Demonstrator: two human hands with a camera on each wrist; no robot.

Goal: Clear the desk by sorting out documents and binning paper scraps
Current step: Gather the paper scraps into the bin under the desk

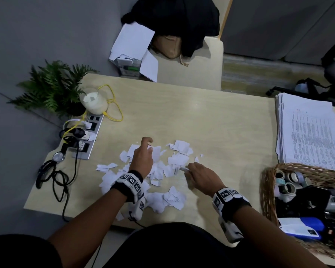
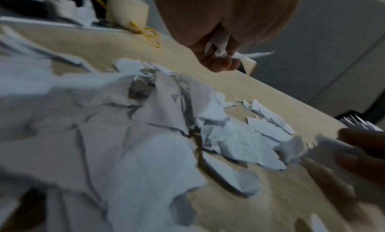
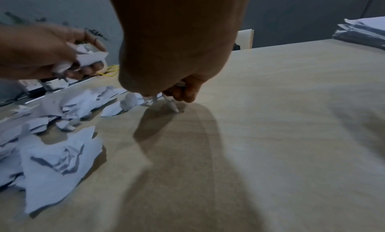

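Torn white paper scraps [image 1: 162, 171] lie scattered over the middle of the light wooden desk [image 1: 211, 122]. My left hand [image 1: 143, 153] hovers over the far part of the heap, its fingers curled round several scraps [image 2: 223, 51]. My right hand [image 1: 193, 171] is at the heap's right edge and pinches a small scrap [image 3: 172, 104] just above the desk top. The same loose scraps [image 3: 58, 161] fill the left of the right wrist view. A tall stack of printed documents [image 1: 310, 132] lies at the desk's right end.
A wicker basket [image 1: 269, 182] of tape rolls and stationery stands at the front right. A power strip [image 1: 87, 136] with plugs, black cables and a yellow cable, a candle jar [image 1: 94, 102] and a fern [image 1: 52, 88] crowd the left edge. Behind the desk, a chair [image 1: 191, 60] holds papers and bags.
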